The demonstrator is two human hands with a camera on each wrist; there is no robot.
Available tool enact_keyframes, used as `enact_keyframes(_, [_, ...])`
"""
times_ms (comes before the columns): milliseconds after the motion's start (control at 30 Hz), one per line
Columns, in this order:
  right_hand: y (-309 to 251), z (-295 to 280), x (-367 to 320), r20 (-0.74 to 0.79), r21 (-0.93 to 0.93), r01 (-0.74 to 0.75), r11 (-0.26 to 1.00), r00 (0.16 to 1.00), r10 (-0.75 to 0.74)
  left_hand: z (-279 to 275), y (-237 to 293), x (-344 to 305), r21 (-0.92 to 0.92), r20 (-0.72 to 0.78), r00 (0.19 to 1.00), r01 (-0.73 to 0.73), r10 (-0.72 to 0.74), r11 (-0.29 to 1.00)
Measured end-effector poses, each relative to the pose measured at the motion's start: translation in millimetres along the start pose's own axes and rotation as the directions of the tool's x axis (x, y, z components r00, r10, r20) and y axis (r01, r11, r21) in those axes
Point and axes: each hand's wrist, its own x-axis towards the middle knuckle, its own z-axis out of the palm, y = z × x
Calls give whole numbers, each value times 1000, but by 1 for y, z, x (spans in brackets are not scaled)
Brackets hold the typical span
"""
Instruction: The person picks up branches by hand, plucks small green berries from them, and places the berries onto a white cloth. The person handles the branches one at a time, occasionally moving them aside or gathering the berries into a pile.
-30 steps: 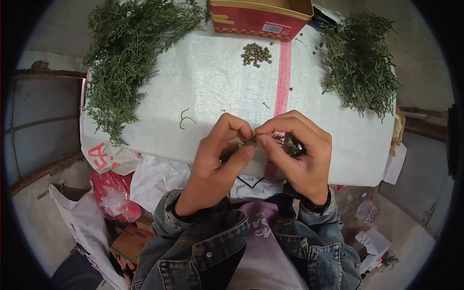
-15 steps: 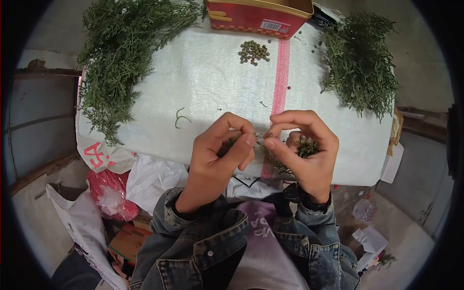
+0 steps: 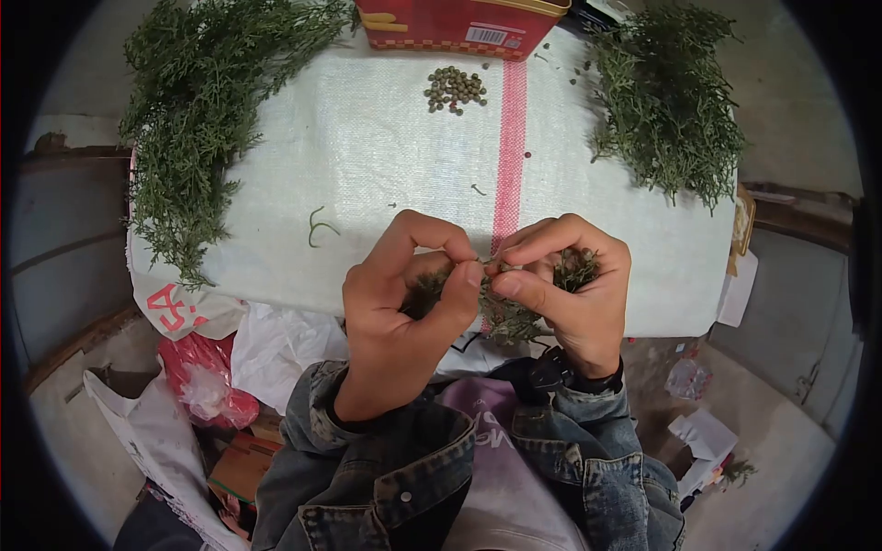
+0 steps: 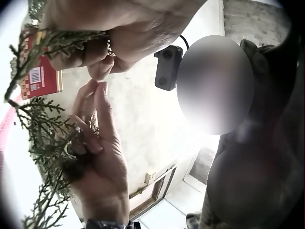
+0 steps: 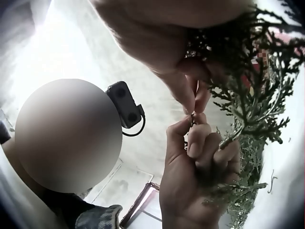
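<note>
My left hand (image 3: pixel 390 298) and right hand (image 3: pixel 583 294) meet low over the woven sheet in the head view, thumbs and forefingers pinching at nearly the same spot. Green evergreen sprigs (image 3: pixel 513 321) are held in both hands, with foliage showing inside the curled fingers and below the right hand. In the right wrist view a leafy sprig (image 5: pixel 248 112) juts from the hands, and the fingertips close around something small and dark; I cannot tell what it is. A pile of small round brownish-green seeds (image 3: pixel 455 89) lies farther up the sheet.
Evergreen branches (image 3: pixel 197 119) are heaped at the left, with another heap (image 3: pixel 669 106) at the right. A red tin (image 3: pixel 464 32) stands at the far edge. Stem scraps (image 3: pixel 318 228) lie on the white sheet (image 3: pixel 367 138). Bags (image 3: pixel 207 381) are below the table's left side.
Half a second ago the fingertips were slightly apart, with a small round thing at the right ones; now they are together again. The whole head view has shifted, so the table appears farther up and left.
</note>
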Motion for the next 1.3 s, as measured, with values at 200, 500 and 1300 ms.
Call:
enact_keyframes(200, [-1,2,0,5,-17,-36,999,999,36,3,-2,0,20,-10,999,-40,40,999])
enact_keyframes(500, [2,5,-4,-27,20,-31,999,999,32,7,-3,1,-40,-40,999,-23,21,999])
enact_keyframes(1300, [3,8,-3,-67,-113,29,993,997,-37,1,-11,6,-20,-19,988,-153,153,988])
